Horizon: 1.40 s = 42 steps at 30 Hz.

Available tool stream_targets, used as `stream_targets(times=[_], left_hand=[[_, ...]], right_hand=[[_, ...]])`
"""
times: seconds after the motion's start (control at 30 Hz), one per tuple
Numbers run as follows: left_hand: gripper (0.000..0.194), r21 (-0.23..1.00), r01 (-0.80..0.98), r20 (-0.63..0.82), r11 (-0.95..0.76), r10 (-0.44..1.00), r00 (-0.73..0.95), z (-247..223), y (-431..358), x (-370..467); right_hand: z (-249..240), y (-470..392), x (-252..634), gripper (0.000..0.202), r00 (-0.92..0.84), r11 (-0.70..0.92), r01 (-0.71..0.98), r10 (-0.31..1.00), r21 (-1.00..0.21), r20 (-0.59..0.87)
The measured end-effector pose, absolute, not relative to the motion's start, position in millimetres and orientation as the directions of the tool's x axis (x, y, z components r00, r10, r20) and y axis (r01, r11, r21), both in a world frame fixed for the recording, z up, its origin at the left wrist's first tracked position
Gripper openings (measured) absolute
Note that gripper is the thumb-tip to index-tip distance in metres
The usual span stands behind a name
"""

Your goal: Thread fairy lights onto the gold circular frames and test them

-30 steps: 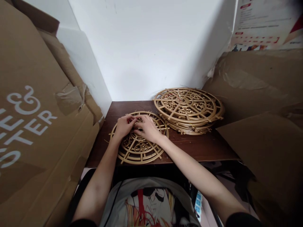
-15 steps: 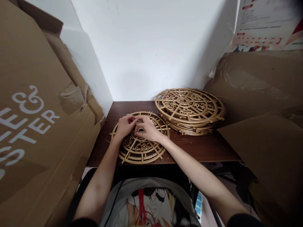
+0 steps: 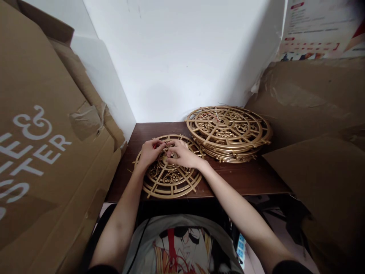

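Note:
A round gold lattice panel with scrollwork lies flat on the dark wooden table. My left hand is over its upper left part, thumb and fingers pinched near the hub. Something small and red shows by the left fingers, too small to name. My right hand is over the hub from the right, its fingers curved and the thumb apart from them, the index tip close to the left fingertips. Nothing can be made out in its grasp. Thin yellowish wire ends stick out at the panel's left and right edges.
A stack of similar gold panels stands at the back right, with thin wires on top. The table meets a white wall behind. Cardboard boxes hem it in at left and right.
My right hand has shifted slightly to the right, uncovering more of the panel's hub. My left hand and the panel stay about where they were.

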<state>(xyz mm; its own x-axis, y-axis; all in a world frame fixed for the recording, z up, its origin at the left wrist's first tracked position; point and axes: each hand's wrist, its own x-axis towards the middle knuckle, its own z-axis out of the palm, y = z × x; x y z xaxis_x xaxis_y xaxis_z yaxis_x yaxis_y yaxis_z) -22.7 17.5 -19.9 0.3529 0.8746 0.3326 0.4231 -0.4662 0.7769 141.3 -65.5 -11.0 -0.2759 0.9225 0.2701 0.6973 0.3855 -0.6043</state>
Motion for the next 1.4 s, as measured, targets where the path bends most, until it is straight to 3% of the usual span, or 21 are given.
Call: stream_targets(times=[0.33, 0.47, 0.57, 0.73, 0.93, 1.2, 1.4], left_hand=[[0.035, 0.821, 0.411, 0.315, -0.397, 0.914, 0.254, -22, 21, -23], [0.036, 0.883, 0.349, 0.258, -0.314, 0.945, 0.199, -24, 23, -23], [0.036, 0.903, 0.317, 0.244, -0.289, 0.954, 0.176, -24, 22, -23], [0.034, 0.906, 0.304, 0.25, -0.294, 0.952, 0.176, -23, 20, -23], [0.032, 0.916, 0.274, 0.245, -0.295, 0.948, 0.202, -20, 18, -22], [0.035, 0.975, 0.155, 0.114, -0.156, 0.961, 0.251, -14, 11, -21], [0.035, 0.954, 0.206, 0.182, -0.219, 0.966, 0.184, -16, 13, -21]], right_hand=[[-4, -60, 155, 0.012, -0.243, 0.498, 0.452, 0.867, -0.74, 0.435], [-1, -61, 152, 0.018, -0.159, 0.391, 0.334, 0.92, -0.858, 0.358], [0, -62, 150, 0.027, -0.128, 0.32, 0.15, 0.945, -0.936, 0.302], [1, -62, 149, 0.031, -0.073, 0.312, -0.113, 0.944, -0.943, 0.321], [3, -61, 149, 0.031, -0.05, 0.298, -0.16, 0.95, -0.941, 0.309], [3, -62, 147, 0.029, -0.013, 0.295, -0.215, 0.952, -0.931, 0.305], [1, -60, 146, 0.03, 0.002, 0.292, -0.251, 0.953, -0.923, 0.301]])
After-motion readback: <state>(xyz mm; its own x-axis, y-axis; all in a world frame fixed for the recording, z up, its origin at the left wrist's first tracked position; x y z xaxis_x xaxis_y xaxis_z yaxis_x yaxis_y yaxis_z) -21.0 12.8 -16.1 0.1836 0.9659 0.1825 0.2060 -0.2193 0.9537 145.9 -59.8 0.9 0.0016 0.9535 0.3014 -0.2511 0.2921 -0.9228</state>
